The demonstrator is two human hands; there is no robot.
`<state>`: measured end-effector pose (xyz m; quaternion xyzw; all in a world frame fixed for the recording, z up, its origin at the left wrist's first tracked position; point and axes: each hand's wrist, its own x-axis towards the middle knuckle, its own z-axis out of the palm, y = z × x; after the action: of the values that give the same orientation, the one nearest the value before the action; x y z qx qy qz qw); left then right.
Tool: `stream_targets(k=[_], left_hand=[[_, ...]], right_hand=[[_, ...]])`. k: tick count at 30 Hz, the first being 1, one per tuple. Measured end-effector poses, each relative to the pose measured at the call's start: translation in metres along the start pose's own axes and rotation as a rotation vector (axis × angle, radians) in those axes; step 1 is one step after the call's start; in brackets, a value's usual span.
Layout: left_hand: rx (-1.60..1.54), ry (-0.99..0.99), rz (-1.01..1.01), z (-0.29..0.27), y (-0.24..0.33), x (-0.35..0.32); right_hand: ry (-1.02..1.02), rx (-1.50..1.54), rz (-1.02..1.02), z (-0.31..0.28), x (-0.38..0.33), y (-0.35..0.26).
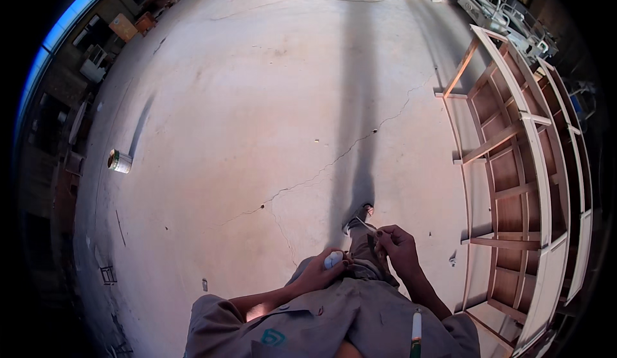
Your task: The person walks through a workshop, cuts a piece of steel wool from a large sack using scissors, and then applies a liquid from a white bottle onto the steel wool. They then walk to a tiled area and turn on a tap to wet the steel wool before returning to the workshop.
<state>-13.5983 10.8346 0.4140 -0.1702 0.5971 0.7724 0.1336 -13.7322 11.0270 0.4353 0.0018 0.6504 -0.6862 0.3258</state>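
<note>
Two small items, one per hand, held in front of the body. Left hand (pixel 319 272) is curled around a white rounded object (pixel 333 259), kind unclear; it sits at the finger end, top showing. Right hand (pixel 396 247) pinches a thin light stick (pixel 366 225) that pokes out forward and left of the fingertips; what it is, can't tell. The two items are near each other but apart.

Handling well, my judgement: left grip firm enough that the smooth-looking object doesn't roll out, but not squeezed; right pinch light and steady, since the stick looks slim and could bend or slip. Best to hold both hands low and near the body, with the stick's free end in sight and clear of the left fingers.

Pose: left forearm comes in from lower left and lies nearly crosswise, fingers toward the right hand. Right forearm rises from lower right, elbow bent, right hand slightly higher and farther forward, knuckles up; finger detail is dim.

Beyond the left hand, well ahead-left, a can (pixel 119 161) is on the floor (pixel 257 114). Well right of the right hand, a wooden frame (pixel 546 223).
</note>
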Motion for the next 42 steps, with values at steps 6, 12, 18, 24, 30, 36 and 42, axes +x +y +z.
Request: stream_targets(k=[6, 12, 18, 24, 30, 36, 42], left_hand=[[0.167, -0.003, -0.025, -0.013, 0.111, 0.194], [0.058, 0.046, 0.056, -0.03, 0.19, 0.343], [-0.063, 0.171, 0.066, -0.062, 0.273, 0.509], [0.13, 0.148, 0.106, -0.113, 0.393, 0.691], [0.245, -0.236, 0.067, -0.107, 0.52, 0.892], [0.278, -0.449, 0.087, -0.064, 0.586, 1.102], [0.393, -0.252, 0.068, -0.038, 0.663, 1.253]], right_hand=[[0.058, 0.085, -0.031, -0.062, 0.163, -0.088], [-0.001, 0.035, -0.032, -0.102, 0.319, -0.201], [-0.096, 0.033, -0.084, -0.13, 0.491, -0.296], [-0.005, 0.098, -0.101, -0.173, 0.656, -0.381], [0.207, 0.188, -0.052, -0.23, 0.77, -0.458], [0.367, 0.274, -0.114, -0.329, 0.902, -0.505], [0.278, 0.245, -0.168, -0.434, 1.054, -0.617]])
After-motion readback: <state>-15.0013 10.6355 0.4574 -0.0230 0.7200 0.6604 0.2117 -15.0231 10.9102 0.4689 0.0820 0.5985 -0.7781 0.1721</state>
